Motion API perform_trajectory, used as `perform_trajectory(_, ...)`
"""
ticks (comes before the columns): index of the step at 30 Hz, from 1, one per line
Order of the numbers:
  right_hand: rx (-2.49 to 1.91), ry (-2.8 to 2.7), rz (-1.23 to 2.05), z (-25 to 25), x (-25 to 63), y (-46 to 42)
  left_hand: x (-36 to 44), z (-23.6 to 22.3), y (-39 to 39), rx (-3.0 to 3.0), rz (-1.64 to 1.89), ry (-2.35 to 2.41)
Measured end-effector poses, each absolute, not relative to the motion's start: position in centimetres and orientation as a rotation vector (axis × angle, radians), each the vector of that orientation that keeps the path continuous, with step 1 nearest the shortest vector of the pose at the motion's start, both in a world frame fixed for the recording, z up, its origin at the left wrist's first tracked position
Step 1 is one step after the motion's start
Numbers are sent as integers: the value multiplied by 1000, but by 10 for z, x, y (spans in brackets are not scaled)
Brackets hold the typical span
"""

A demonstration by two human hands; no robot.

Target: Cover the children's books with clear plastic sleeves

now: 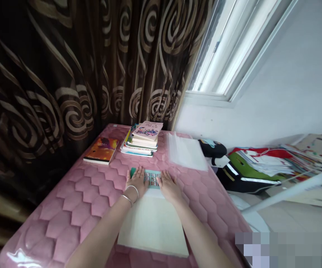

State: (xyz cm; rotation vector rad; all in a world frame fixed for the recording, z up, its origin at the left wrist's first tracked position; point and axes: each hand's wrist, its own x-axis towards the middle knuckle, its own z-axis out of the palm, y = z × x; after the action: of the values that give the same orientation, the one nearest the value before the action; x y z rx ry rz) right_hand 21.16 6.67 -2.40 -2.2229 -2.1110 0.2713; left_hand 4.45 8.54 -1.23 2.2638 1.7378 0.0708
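A large pale cream sheet (153, 225) lies flat in front of me on a pink quilted surface. At its far end is a teal book cover (152, 178) printed with rows of small pictures. My left hand (137, 183), with two bangles at the wrist, rests flat on the left side of this cover, fingers stretched out. On the right side, my right hand (169, 187) lies flat too, its fingers extended. Neither hand grips anything. Whether the cream sheet is joined to the cover cannot be made out, as my hands hide parts of the edges.
Beyond my hands stands a stack of books (146, 138). An orange book (101, 150) lies to its left, and clear plastic sheets (187, 152) to its right. A patterned curtain (127, 67) hangs behind. Bags and papers (264, 163) are piled off the right edge, near a white pole (289, 190).
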Motion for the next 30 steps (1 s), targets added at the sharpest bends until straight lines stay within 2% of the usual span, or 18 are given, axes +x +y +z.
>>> perform_trajectory(6,-2249,-2139,286,-20,205,66,5,-13,64,2125,8,1964)
perform_trajectory(13,-2327,-2114,149,-13,193,72,-10,-17,53,2064,129,2036)
perform_trajectory(16,-2203,-2113,104,-9,173,78,-7,-20,54,2067,200,2034)
perform_trajectory(21,-1944,-2189,246,-10,128,96,-8,-21,53,2016,238,2071)
perform_trajectory(30,-2139,-2039,239,-9,106,154,-10,-27,55,2012,222,2075)
